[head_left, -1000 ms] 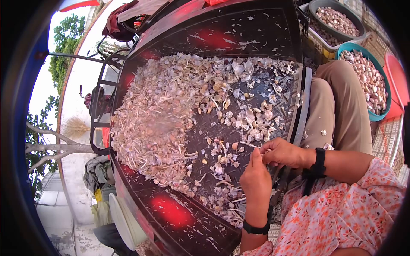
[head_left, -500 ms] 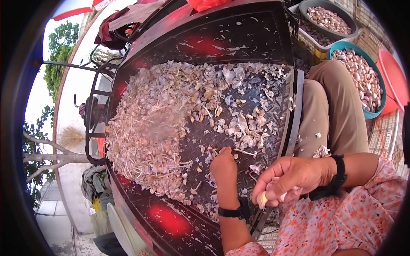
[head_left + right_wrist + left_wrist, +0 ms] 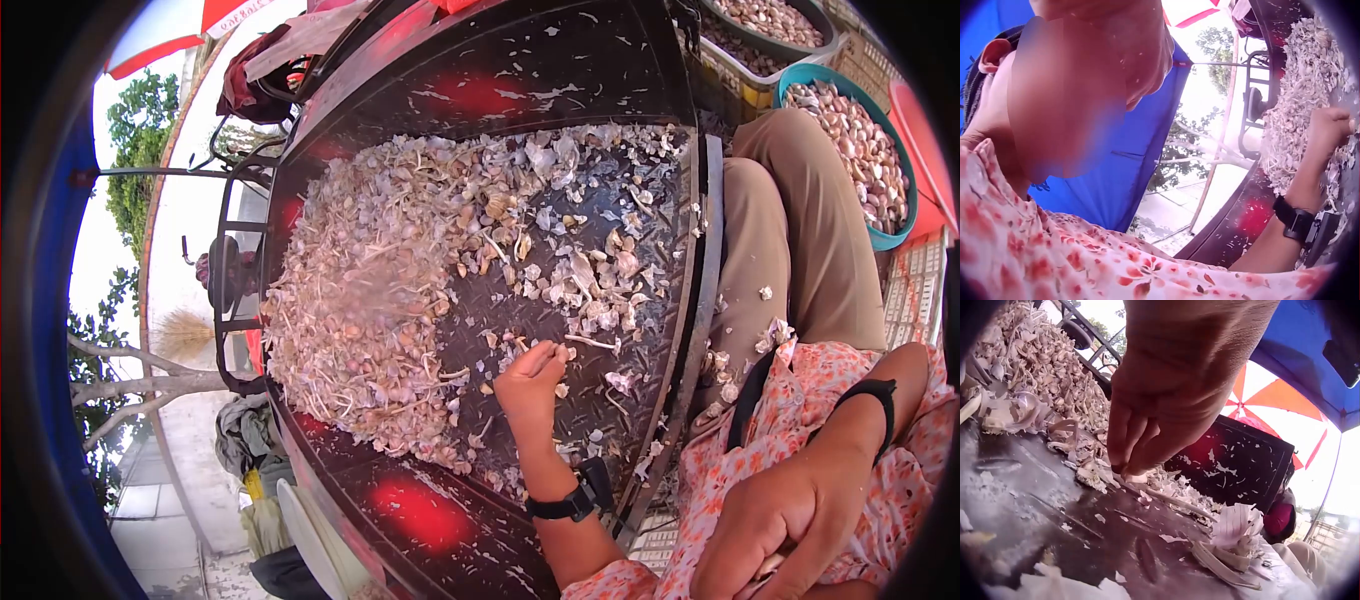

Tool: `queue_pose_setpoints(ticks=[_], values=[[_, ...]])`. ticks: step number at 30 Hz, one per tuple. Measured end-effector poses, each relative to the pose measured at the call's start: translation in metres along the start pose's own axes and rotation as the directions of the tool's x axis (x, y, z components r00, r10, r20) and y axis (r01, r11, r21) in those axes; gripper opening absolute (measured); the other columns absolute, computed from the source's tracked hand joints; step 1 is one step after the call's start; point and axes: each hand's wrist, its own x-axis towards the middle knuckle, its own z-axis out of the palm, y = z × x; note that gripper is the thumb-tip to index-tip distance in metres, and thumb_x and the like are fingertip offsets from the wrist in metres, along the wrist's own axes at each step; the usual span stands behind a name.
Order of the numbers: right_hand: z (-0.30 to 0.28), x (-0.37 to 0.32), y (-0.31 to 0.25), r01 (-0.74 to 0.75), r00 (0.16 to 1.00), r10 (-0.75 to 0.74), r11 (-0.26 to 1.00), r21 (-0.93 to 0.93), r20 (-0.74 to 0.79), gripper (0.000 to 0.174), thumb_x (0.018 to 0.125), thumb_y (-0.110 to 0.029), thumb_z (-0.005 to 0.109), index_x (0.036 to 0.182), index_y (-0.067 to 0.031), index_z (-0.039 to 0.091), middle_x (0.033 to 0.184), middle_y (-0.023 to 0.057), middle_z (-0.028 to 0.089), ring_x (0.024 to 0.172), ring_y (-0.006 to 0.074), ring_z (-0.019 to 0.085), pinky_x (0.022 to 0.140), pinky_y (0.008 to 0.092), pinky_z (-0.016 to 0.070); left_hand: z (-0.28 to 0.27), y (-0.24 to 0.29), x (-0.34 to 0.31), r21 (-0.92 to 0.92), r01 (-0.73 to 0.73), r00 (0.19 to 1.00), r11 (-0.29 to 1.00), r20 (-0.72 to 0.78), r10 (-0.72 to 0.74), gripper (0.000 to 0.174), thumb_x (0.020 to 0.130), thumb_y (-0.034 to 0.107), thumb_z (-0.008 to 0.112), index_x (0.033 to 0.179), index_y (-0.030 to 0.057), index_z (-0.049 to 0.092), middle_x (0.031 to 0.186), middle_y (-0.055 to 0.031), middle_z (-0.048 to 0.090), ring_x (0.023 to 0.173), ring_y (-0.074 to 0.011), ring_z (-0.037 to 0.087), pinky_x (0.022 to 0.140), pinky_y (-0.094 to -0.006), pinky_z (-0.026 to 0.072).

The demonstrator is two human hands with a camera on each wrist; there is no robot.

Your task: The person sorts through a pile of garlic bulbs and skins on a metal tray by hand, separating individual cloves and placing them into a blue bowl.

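Garlic cloves and skins form a large pile [image 3: 370, 290] in a dark metal cart bed. My left hand [image 3: 530, 390] is low over the bed beside the pile; the left wrist view shows its fingertips pinching a small pale clove [image 3: 1136, 477] at the bed surface. Loose skins [image 3: 1235, 525] and a dry stem [image 3: 590, 341] lie near it. My right hand [image 3: 780, 525] is over the lap, its fingers curled round pale garlic pieces [image 3: 770, 565] that are mostly hidden. In the right wrist view, that hand [image 3: 1141, 50] fills the top.
At the upper right stand a teal basin [image 3: 905, 215] of cloves, a grey basin [image 3: 822, 45] of cloves and a red tub [image 3: 920, 150]. The bed's metal edge [image 3: 708, 250] runs beside the knees. Garlic bits [image 3: 718, 375] lie on the trousers.
My right hand has moved away from my left hand, back and down over the lap. My left hand has moved left and forward, away from the bed's edge, and now pinches a clove.
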Motion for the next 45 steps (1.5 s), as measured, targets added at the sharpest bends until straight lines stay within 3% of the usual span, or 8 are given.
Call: queue_pose_setpoints(ticks=[4,6,12,18,25,32,37,45], values=[[-0.003,0.001,0.0,0.04,0.999,-0.041,0.998,-0.05,-0.004,0.022,0.089,-0.008,0.055,0.106,0.0053,0.058,0.083,0.0043,0.059,0.069,0.0042,0.052,0.056,0.0173,0.0403,-0.013,-0.005,-0.015,-0.647,0.176,0.982,0.742,0.17,-0.085,0.025,0.078,-0.003,0.064,0.102,-0.0047,0.06,0.096,-0.015,0.065,0.085,-0.0242,0.066,0.07,-0.0301,0.0566],[-0.002,-0.003,0.001,0.052,0.999,-0.053,0.994,-0.095,-0.004,0.023,0.09,-0.01,0.055,0.107,0.0044,0.058,0.082,0.0023,0.058,0.068,0.0025,0.05,0.055,0.0164,0.0386,-0.012,0.0,-0.025,-0.932,0.16,0.971,0.324,0.208,0.118,0.023,0.08,-0.002,0.062,0.103,-0.0025,0.06,0.101,-0.0142,0.064,0.092,-0.0238,0.064,0.068,-0.0296,0.0571],[-0.023,-0.028,0.002,-0.19,0.882,0.11,0.973,-0.133,-0.458,0.022,0.091,-0.019,0.057,0.102,-0.0007,0.059,0.075,-0.0014,0.057,0.061,-0.0006,0.047,0.047,0.014,0.033,-0.01,0.014,-0.052,-0.965,0.157,0.976,0.211,0.185,0.116,0.026,0.081,-0.001,0.061,0.107,0.0009,0.06,0.106,-0.0153,0.063,0.092,-0.024,0.064,0.067,-0.0309,0.058],[-0.109,-0.014,0.022,0.004,0.614,0.019,1.0,0.027,-0.789,0.022,0.091,-0.022,0.052,0.1,-0.0029,0.058,0.076,0.0031,0.059,0.055,0.0079,0.053,0.04,0.0168,0.0351,0.005,0.064,-0.084,-0.364,-0.32,0.928,0.875,0.064,0.367,0.032,0.079,-0.001,0.066,0.109,-0.0079,0.059,0.106,-0.0186,0.063,0.095,-0.0211,0.063,0.082,-0.0309,0.0509],[-0.118,-0.012,0.026,0.044,0.749,0.075,0.986,0.162,-0.658,0.018,0.09,-0.018,0.053,0.095,-0.0015,0.055,0.077,0.0074,0.059,0.054,0.0101,0.052,0.034,0.0168,0.0334,-0.065,-0.045,-0.014,-0.028,0.0,0.887,1.0,-0.462,-0.013,0.025,0.081,0.007,0.063,0.103,-0.0057,0.063,0.091,-0.0114,0.067,0.08,-0.0155,0.063,0.071,-0.027,0.0483],[-0.106,-0.02,0.018,0.079,0.719,0.014,0.992,0.102,-0.695,0.014,0.089,-0.014,0.054,0.088,-0.0005,0.054,0.082,0.0109,0.057,0.055,0.0119,0.052,0.035,0.0165,0.0363,-0.121,-0.124,0.02,0.548,0.457,0.781,0.701,-0.624,-0.022,0.017,0.076,0.015,0.06,0.09,0.0098,0.069,0.081,-0.0178,0.064,0.072,-0.0374,0.061,0.061,-0.045,0.0468],[-0.079,-0.033,0.002,0.1,0.841,-0.043,0.992,0.077,-0.54,0.009,0.088,-0.009,0.056,0.091,-0.0001,0.056,0.083,0.0116,0.055,0.051,0.0048,0.038,0.037,0.0148,0.026,-0.117,-0.129,0.037,0.791,0.214,0.918,0.572,-0.363,0.158,0.016,0.075,0.007,0.055,0.082,0.0056,0.07,0.077,-0.02,0.065,0.072,-0.0363,0.064,0.065,-0.0435,0.0503],[0.034,-0.044,-0.016,0.476,0.867,-0.398,0.838,-0.266,0.299,0.028,0.084,-0.007,0.059,0.107,0.0073,0.053,0.097,0.0241,0.055,0.075,0.0231,0.052,0.064,0.0262,0.0425,-0.074,-0.082,0.004,0.772,0.194,0.938,0.605,-0.326,0.116,0.023,0.072,0.002,0.056,0.09,0.0043,0.071,0.08,-0.0208,0.065,0.073,-0.034,0.064,0.07,-0.0399,0.0503]])
